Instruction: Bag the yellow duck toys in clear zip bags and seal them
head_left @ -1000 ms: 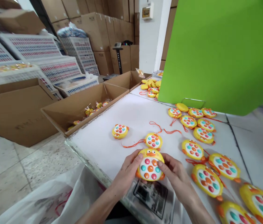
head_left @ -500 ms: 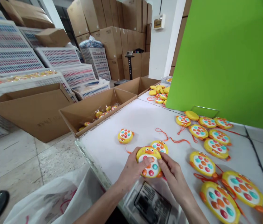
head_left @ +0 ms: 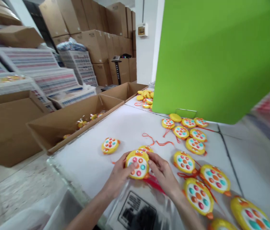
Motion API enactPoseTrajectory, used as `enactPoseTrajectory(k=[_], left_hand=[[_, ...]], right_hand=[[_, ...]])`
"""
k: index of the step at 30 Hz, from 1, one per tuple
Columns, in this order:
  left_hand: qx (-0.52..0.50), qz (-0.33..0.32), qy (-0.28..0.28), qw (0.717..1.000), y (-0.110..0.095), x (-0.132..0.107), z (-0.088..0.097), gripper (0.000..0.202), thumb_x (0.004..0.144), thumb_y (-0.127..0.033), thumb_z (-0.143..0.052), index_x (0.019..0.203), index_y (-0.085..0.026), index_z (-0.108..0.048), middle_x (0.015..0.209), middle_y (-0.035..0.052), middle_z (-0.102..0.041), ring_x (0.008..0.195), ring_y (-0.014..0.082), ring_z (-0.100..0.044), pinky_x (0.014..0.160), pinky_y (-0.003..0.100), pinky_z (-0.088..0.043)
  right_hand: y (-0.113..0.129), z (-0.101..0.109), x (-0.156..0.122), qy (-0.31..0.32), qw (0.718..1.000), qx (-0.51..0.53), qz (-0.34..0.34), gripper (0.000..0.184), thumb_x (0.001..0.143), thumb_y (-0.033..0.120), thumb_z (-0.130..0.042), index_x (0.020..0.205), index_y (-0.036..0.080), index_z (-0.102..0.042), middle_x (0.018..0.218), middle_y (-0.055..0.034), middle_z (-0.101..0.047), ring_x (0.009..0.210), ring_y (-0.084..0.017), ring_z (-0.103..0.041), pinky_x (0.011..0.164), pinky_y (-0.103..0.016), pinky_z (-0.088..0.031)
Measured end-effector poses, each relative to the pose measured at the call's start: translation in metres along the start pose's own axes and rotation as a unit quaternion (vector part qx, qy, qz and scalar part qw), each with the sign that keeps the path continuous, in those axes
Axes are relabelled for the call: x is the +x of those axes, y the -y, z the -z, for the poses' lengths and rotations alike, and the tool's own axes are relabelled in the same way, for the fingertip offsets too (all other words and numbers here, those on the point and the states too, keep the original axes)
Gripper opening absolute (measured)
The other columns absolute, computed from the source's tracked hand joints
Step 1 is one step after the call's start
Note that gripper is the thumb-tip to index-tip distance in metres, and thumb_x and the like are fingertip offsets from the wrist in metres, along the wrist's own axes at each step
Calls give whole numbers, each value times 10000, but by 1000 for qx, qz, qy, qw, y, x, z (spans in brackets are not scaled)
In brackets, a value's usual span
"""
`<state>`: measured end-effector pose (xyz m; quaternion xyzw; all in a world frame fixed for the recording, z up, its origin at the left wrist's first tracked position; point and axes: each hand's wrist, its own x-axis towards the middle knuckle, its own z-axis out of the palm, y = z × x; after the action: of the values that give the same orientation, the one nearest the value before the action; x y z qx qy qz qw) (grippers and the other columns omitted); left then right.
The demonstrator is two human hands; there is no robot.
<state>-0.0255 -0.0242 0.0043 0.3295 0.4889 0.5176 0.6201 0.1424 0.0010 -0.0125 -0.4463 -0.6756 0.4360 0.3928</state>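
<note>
A yellow duck-shaped push-button toy [head_left: 138,163] with a white front and coloured round buttons is held upright over the near edge of the table. My left hand [head_left: 119,174] is closed around its left side, thumb on the buttons. At its right edge my right hand [head_left: 162,172] is closed on it too, thumb against the rim. Just behind lies another duck toy [head_left: 146,149], partly hidden by the held one. Below my hands is a clear plastic bag [head_left: 115,209] with a black printed label and a red strip along its top.
Several duck toys [head_left: 198,196] with red cords lie on the right of the white table [head_left: 82,153], and one toy [head_left: 110,145] lies to the left. A green board [head_left: 211,57] stands behind. Open cartons [head_left: 77,113] with bagged toys adjoin the table's left edge.
My view has turned to the right, so the table and cartons sit further left. Both hands still hold the duck toy, and more of the red strip shows beneath them.
</note>
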Motion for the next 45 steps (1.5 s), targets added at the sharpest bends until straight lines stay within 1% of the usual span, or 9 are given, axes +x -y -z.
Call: enactPoseTrajectory(k=[3,7,13,18,23,27,31,37,45], left_hand=[[-69,45,-53,995,-1,34,0,276,721,-150,-687,969,-123,-566,882,84,-678,734,198,-667,606,276,-562],[-127,63,-74,987,-2,63,3,26,792,-86,-580,802,-102,-562,806,97,-684,781,196,-677,719,276,-559],[-145,158,-52,975,4,44,11,92,827,-94,-515,869,-70,-594,892,157,-687,803,203,-677,687,259,-556],[-115,152,25,981,6,26,-6,178,791,-181,-602,942,-87,-601,788,109,-682,692,171,-656,612,241,-522],[-88,132,69,985,14,27,-33,222,739,-245,-652,902,-113,-580,753,85,-659,684,175,-635,578,243,-479],[-3,49,65,997,11,27,-43,367,749,-308,-658,1064,-153,-552,985,106,-627,910,201,-595,685,267,-478],[45,-43,101,993,-1,26,-47,521,754,-322,-661,1227,-219,-470,1220,97,-521,1039,214,-535,776,273,-464],[26,-87,144,985,-8,17,-42,446,752,-296,-662,1152,-168,-513,1085,71,-567,1006,212,-520,856,298,-429],[44,-108,145,983,-15,-2,-43,401,794,-321,-604,1157,-189,-498,1076,65,-547,1001,213,-497,859,301,-416]], right_hand=[[-21,47,23,-73,986,-146,-40,436,859,396,-429,1183,121,-526,1118,-121,-600,1034,-228,-550,843,-347,-473],[-63,121,40,-182,932,-279,-140,568,787,369,-512,1257,57,-444,1275,-207,-448,1218,-332,-358,991,-471,-303],[-102,163,49,-210,872,-359,-257,758,679,455,-611,1299,87,-377,1205,-238,-464,1131,-424,-413,859,-537,-372],[-91,155,57,-212,873,-362,-248,695,696,424,-576,1295,145,-359,1189,-208,-460,1017,-367,-528,806,-460,-419],[-58,131,48,-189,916,-301,-187,527,705,309,-554,1201,173,-440,962,-93,-595,895,-275,-583,776,-366,-445],[-17,97,29,-160,954,-223,-118,535,729,303,-555,1234,220,-398,896,-6,-618,724,-193,-598,686,-310,-481],[17,65,14,-41,998,-49,-21,482,744,271,-591,1204,207,-460,983,-21,-630,804,-189,-605,709,-295,-498],[27,44,5,43,993,112,-8,414,862,360,-525,1245,211,-477,1201,-59,-563,1067,-222,-538,895,-325,-448],[30,33,-4,-21,997,63,43,352,850,373,-546,1180,252,-539,1132,-22,-611,964,-190,-590,806,-225,-488]])
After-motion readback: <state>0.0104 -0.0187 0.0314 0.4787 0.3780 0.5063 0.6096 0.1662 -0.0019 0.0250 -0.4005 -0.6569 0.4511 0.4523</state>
